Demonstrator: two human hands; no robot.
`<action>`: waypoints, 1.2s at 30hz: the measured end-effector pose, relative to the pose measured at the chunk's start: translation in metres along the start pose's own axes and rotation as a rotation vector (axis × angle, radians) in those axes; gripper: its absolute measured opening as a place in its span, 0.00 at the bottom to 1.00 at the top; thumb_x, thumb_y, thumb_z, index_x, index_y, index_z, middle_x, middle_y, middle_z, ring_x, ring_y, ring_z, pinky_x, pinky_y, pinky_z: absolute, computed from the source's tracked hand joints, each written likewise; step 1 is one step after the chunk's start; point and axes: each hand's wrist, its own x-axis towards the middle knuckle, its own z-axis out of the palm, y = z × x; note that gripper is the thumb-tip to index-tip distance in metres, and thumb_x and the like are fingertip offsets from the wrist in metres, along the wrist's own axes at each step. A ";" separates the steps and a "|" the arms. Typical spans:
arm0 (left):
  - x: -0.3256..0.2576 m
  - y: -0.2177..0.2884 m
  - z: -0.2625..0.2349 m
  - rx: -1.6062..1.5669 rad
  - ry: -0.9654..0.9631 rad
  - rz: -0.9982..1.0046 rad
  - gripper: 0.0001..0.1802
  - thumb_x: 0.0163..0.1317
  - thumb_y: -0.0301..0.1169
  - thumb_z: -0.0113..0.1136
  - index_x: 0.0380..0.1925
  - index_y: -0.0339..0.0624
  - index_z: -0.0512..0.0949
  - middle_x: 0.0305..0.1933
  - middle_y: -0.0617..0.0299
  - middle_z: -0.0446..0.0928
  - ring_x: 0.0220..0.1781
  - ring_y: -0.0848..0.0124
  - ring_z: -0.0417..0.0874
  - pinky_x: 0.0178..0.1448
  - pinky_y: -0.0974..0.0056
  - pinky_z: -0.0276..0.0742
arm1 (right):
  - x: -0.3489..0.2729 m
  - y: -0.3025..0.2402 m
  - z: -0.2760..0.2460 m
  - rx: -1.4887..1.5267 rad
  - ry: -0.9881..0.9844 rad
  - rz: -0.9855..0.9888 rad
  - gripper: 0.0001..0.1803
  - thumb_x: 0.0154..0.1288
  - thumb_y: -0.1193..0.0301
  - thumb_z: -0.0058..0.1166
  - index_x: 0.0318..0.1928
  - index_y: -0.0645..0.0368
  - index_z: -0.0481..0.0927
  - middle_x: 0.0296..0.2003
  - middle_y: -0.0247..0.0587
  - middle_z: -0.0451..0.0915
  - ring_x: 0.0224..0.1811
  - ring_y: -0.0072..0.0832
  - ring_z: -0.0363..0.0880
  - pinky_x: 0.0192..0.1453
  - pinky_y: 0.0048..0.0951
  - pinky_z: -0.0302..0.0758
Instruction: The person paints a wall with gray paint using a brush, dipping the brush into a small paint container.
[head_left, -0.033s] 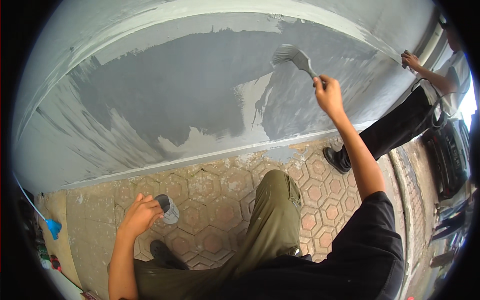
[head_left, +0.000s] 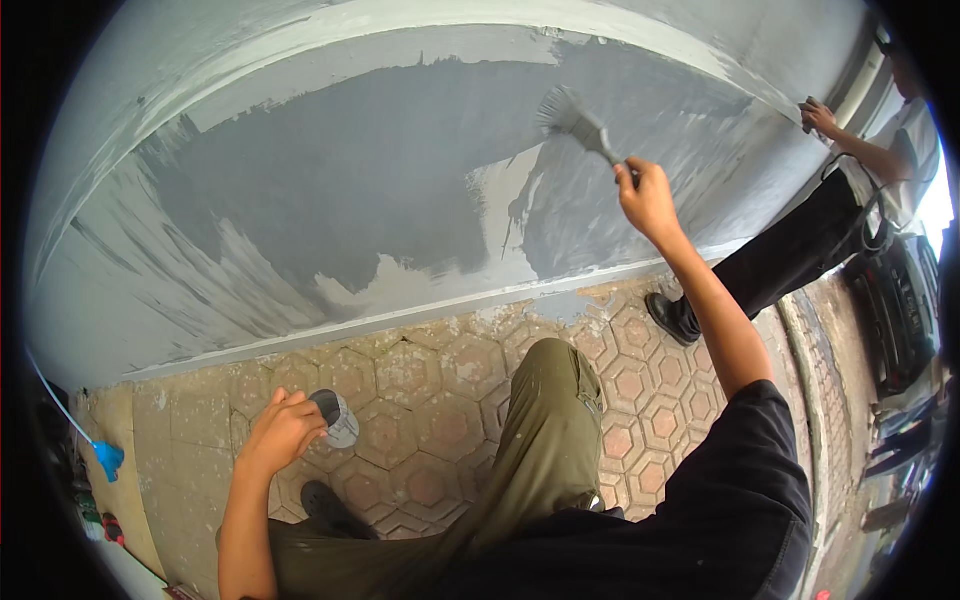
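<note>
My right hand (head_left: 648, 198) is closed round the handle of a wide paintbrush (head_left: 588, 132), raised in front of the wall (head_left: 380, 160). Its grey-coated bristles are splayed at the wall's surface, within a darker grey painted area. Lower left, my left hand (head_left: 285, 430) grips the rim of a small paint cup (head_left: 343, 428) smeared with grey. The cup hangs tilted above the paving, and its contents are mostly out of sight. Pale patches and streaky strokes show along the lower and left parts of the wall.
Another person (head_left: 800, 240) stands by the wall at right, one hand against it. Hexagonal paving (head_left: 440, 370), spotted with paint, lies below. A blue object (head_left: 108, 458) on a pale blue stick leans at far left. A dark vehicle (head_left: 895, 315) is at far right.
My right hand has shifted slightly left and down with the paintbrush. Its bristles have moved a little left and fan out more. My left hand and the paint cup stay nearly still.
</note>
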 end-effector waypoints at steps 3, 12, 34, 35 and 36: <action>0.000 0.001 0.001 0.027 0.007 0.015 0.04 0.59 0.34 0.75 0.32 0.49 0.89 0.34 0.68 0.81 0.44 0.65 0.77 0.55 0.57 0.66 | 0.001 0.004 -0.002 0.014 -0.050 0.133 0.17 0.76 0.68 0.60 0.36 0.74 0.84 0.21 0.54 0.80 0.20 0.40 0.74 0.30 0.42 0.70; 0.000 -0.002 -0.001 -0.005 -0.018 -0.003 0.05 0.59 0.35 0.74 0.32 0.48 0.89 0.34 0.67 0.81 0.44 0.64 0.77 0.55 0.58 0.66 | -0.006 0.006 0.006 -0.012 0.085 0.194 0.17 0.75 0.67 0.61 0.35 0.72 0.86 0.19 0.57 0.78 0.22 0.40 0.77 0.33 0.43 0.73; 0.009 -0.009 0.004 0.034 -0.056 0.035 0.05 0.62 0.35 0.73 0.33 0.48 0.90 0.35 0.68 0.82 0.47 0.66 0.78 0.59 0.58 0.67 | -0.064 0.026 0.038 -0.033 -0.225 0.079 0.15 0.76 0.70 0.59 0.33 0.71 0.81 0.19 0.51 0.76 0.19 0.30 0.72 0.26 0.40 0.66; 0.009 -0.010 0.005 0.015 -0.049 0.038 0.05 0.62 0.35 0.72 0.33 0.48 0.89 0.35 0.68 0.82 0.46 0.65 0.77 0.59 0.57 0.67 | -0.064 0.024 0.044 -0.029 -0.183 0.058 0.15 0.76 0.70 0.59 0.33 0.71 0.81 0.19 0.51 0.76 0.19 0.30 0.72 0.26 0.40 0.66; 0.009 -0.010 0.004 -0.017 -0.059 0.034 0.05 0.62 0.35 0.72 0.32 0.48 0.89 0.35 0.68 0.81 0.46 0.65 0.77 0.58 0.57 0.67 | -0.062 0.022 0.050 0.064 -0.123 0.066 0.17 0.78 0.68 0.59 0.33 0.70 0.81 0.17 0.44 0.74 0.19 0.25 0.69 0.25 0.37 0.63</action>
